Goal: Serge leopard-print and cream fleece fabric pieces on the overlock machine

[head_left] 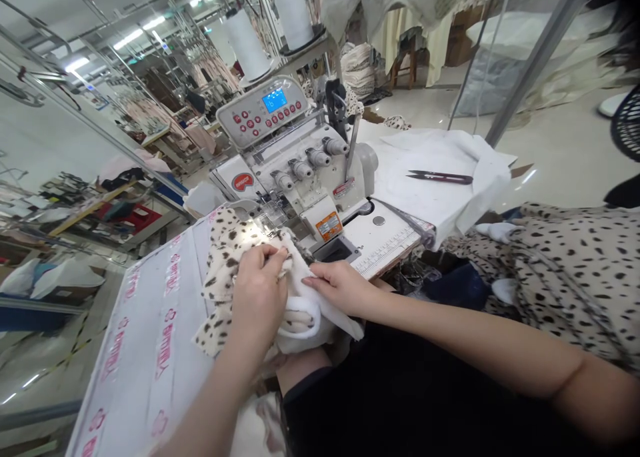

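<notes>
Cream fleece fabric with dark spots [220, 263] lies at the sewing end of an overlock machine [300, 170], its far edge by the lit needle area. My left hand [261, 283] is closed on this spotted fabric, thumb and forefinger pinched together near the edge. White fleece fabric [300, 270] runs alongside it and folds over in a loop toward my lap. Pinching the white fabric's right edge is my right hand [337, 285], just in front of the machine's bed. The exact needle point is hidden by the machine head and cloth.
Thread snips [440, 177] rest on white cloth [420, 157] right of the machine. A white table covering with pink print [145, 337] spreads to the left. Piled spotted fabric [575, 270] lies at the right. Thread cones [247, 43] stand behind the control panel [263, 112].
</notes>
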`<move>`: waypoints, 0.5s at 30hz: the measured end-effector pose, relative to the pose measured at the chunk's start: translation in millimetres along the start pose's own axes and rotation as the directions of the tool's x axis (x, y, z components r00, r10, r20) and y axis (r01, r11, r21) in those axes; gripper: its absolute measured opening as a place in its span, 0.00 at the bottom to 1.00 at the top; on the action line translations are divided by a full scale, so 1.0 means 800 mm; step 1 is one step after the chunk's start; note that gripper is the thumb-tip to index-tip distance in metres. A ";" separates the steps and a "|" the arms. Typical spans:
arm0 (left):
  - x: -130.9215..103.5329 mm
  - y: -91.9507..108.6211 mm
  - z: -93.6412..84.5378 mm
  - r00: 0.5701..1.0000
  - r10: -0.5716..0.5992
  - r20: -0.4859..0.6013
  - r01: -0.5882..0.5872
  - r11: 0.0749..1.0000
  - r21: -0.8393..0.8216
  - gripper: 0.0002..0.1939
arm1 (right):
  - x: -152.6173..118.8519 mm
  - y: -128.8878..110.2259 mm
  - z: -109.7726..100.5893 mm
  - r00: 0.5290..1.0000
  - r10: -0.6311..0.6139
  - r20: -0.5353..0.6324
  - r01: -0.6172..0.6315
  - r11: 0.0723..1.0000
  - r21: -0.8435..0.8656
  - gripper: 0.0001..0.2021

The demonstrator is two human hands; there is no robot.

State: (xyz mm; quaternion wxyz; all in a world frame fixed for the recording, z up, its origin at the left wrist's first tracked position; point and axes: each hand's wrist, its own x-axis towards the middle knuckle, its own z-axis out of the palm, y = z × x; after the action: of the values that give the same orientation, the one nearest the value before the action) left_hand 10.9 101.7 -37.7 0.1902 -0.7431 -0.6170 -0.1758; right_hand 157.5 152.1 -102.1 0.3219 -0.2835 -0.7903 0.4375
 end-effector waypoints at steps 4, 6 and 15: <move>0.010 -0.014 -0.002 0.998 -0.014 0.058 0.015 1.000 -0.017 0.14 | 0.015 -0.003 -0.001 1.000 -0.014 -0.005 0.014 1.000 -0.015 0.16; 0.015 -0.019 -0.002 0.997 -0.014 0.077 0.014 1.000 -0.002 0.11 | 0.022 -0.005 -0.001 0.999 -0.030 -0.010 0.030 0.999 -0.026 0.16; -0.021 0.020 0.000 0.983 -0.051 -0.174 0.034 0.995 -0.097 0.16 | 0.013 -0.001 0.002 0.996 -0.019 -0.088 0.029 0.993 0.112 0.05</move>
State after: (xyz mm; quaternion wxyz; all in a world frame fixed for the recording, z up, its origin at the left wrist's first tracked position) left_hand 23.9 84.2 -46.9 0.2052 -0.7192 -0.6046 -0.2739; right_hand 149.4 158.4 -99.4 0.3766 -0.2741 -0.7530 0.4648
